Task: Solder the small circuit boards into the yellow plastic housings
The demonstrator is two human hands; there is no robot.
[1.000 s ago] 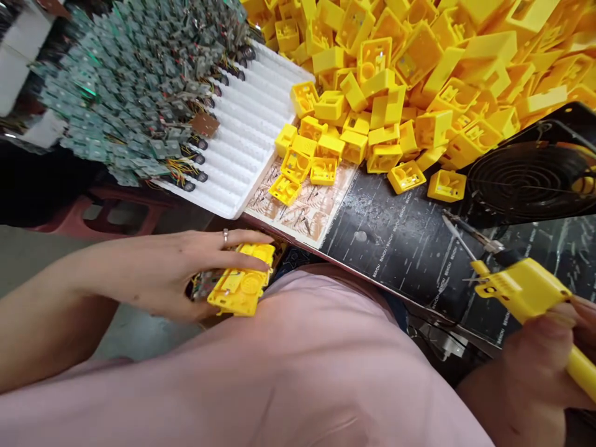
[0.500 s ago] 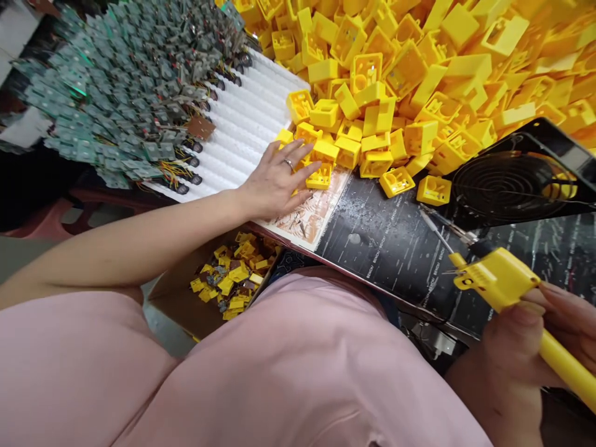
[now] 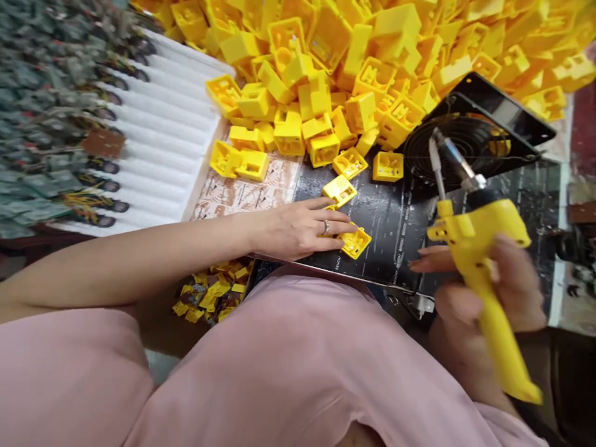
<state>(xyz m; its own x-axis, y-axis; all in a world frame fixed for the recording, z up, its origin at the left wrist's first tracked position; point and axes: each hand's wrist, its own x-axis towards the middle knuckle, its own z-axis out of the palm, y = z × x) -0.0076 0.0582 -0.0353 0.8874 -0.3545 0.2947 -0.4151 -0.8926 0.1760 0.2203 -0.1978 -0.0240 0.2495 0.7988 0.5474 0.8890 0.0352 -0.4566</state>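
Across the centre, a black surface (image 3: 386, 211) with white lettering and pale glare; left of centre, a brown-patterned section (image 3: 251, 194). Lower left, a sliver of pale grey floor (image 3: 161, 366). Lower right, deep shadow.

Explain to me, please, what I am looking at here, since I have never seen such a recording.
There is no machine here: a person works bare-handed, and the view comes from a camera worn on their head. The left hand rests over small yellow casings on a black surface. The right hand holds a yellow tool, perhaps a soldering gun. Beyond are a casing heap and a black fan; at picture left, circuit boards on ridged white sheeting.
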